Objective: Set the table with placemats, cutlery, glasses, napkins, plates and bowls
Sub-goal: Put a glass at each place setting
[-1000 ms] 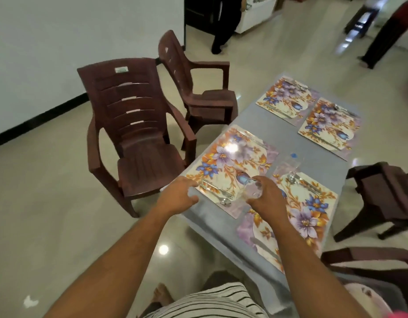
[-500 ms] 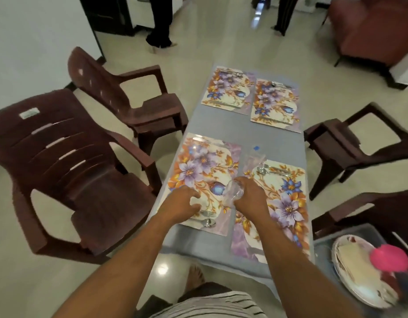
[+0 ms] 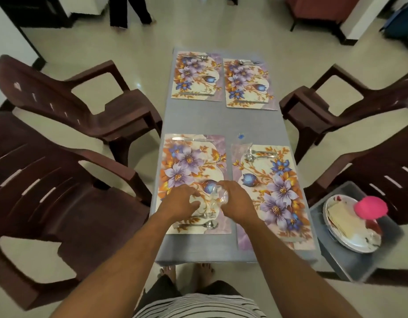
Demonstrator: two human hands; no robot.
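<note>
Four floral placemats lie on the grey table [image 3: 221,120]. My right hand [image 3: 238,203] grips a clear glass [image 3: 215,196] low over the near-left placemat [image 3: 187,161], just above its fork [image 3: 205,215] and spoon [image 3: 208,224]. My left hand [image 3: 181,200] hovers beside the glass with loosely curled fingers, holding nothing that I can see. A knife [image 3: 191,139] lies along that mat's far edge. A second clear glass [image 3: 242,144] stands at the far corner of the near-right placemat [image 3: 276,180], next to its cutlery [image 3: 259,154]. The two far placemats [image 3: 196,76] [image 3: 246,86] carry cutlery.
A grey tub [image 3: 350,262] on a chair at the right holds stacked plates [image 3: 352,228] and a pink object [image 3: 370,206]. Dark brown plastic armchairs stand along both sides [image 3: 49,180] [image 3: 336,106]. A person's legs [image 3: 129,10] are at the far end of the room.
My view has swung to face down the table. My right hand has carried the glass left, from between the near mats to over the near-left placemat; my left hand stayed beside it.
</note>
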